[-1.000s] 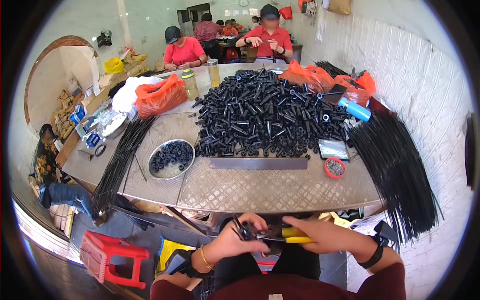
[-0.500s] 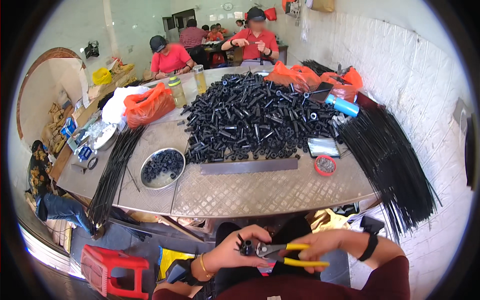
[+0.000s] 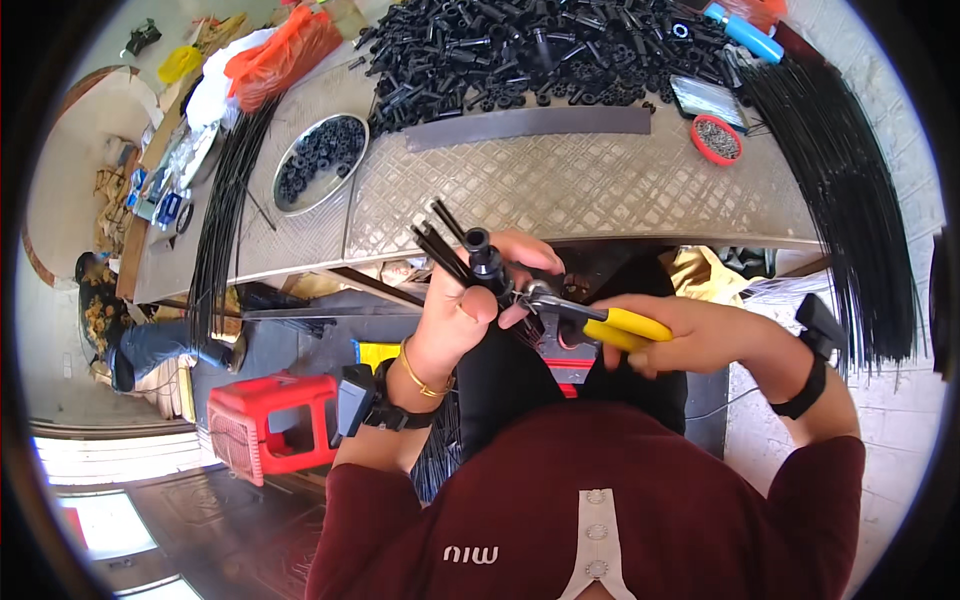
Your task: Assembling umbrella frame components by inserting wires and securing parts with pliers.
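Over my lap, my left hand (image 3: 455, 318) is closed around a black tubular plastic piece (image 3: 485, 260) with a round hollow end pointing up. Several thin black rods (image 3: 438, 245) stick out beside it from the same grip. My right hand (image 3: 680, 335) squeezes the yellow handles of a pair of pliers (image 3: 632, 328). The metal jaws meet the lower part of the black piece by my left fingertips; exactly what they bite on is too small to tell.
Ahead stands the table (image 3: 580, 205) with a heap of black plastic parts (image 3: 530, 50), a metal bowl (image 3: 290, 195) of black rings, a red dish (image 3: 716, 140) of small metal bits, and rod bundles (image 3: 840, 170) at right. A red stool (image 3: 275, 425) is at lower left.
My view has tipped downward, so the table sits higher. The pliers' handles, spread apart before, are now squeezed together. The black piece and its rods now stand more upright in my left hand.
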Available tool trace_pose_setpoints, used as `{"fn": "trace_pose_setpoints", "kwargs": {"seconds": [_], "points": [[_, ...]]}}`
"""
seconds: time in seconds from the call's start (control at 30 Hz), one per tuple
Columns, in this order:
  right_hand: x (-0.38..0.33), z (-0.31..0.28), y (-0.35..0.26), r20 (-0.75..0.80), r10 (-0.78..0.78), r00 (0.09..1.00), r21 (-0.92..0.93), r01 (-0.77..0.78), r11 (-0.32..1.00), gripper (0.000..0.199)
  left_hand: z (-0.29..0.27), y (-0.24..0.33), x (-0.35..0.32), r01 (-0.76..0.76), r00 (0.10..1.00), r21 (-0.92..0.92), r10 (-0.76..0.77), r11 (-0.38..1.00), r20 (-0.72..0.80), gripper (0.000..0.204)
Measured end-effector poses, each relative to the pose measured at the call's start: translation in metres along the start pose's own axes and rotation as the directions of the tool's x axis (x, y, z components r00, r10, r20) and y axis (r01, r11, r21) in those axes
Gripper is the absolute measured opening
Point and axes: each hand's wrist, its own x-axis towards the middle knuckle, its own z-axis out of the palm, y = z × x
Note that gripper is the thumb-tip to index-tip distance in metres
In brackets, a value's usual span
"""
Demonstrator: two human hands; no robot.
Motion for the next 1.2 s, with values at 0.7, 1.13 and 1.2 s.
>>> {"fn": "trace_pose_setpoints", "kwargs": {"seconds": [0.7,1.13,1.2], "points": [[-0.008,0.002,0.024,0.203,0.047,0.978,0.582,-0.159,0.798,0.032,0.007,-0.005,0.007,0.114,0.991,0.097,-0.120,0.989,0.064,0.082],[-0.013,0.006,0.019,0.140,0.077,0.987,0.565,-0.144,0.812,0.035,0.011,-0.006,0.010,0.108,0.990,0.063,-0.113,0.992,0.081,0.077],[-0.013,0.005,0.019,0.164,0.061,0.985,0.575,-0.146,0.805,0.036,0.011,-0.008,0.009,0.107,0.990,0.044,-0.110,0.993,0.085,0.076]]}}
